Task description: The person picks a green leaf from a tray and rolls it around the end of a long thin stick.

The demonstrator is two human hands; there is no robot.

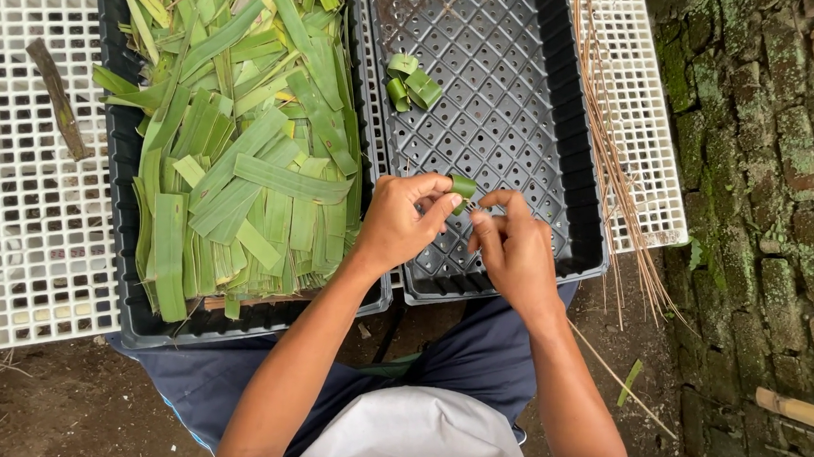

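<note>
Green and folded small, a strip of leaf [463, 187] sits between our two hands, just above the near end of the black perforated plastic tray [492, 101] on the right. Our left hand [398, 223] pinches the folded leaf piece between thumb and fingertips, closed tight on it. Our right hand [513, 245] meets it from the other side, its fingertips narrowed onto the same piece, though we cannot tell how firmly it grips. Farther up that tray lie a few finished little green leaf rolls [411, 81], close together. Just beside it, to the left, a second black plastic tray [125, 171] is heaped with long flat green leaf strips [241, 141]. Both trays rest on a white plastic grid surface [9, 182]. Thin brown sticks [613, 147] lie along the right tray's far edge, near a mossy brick wall [763, 187].
</note>
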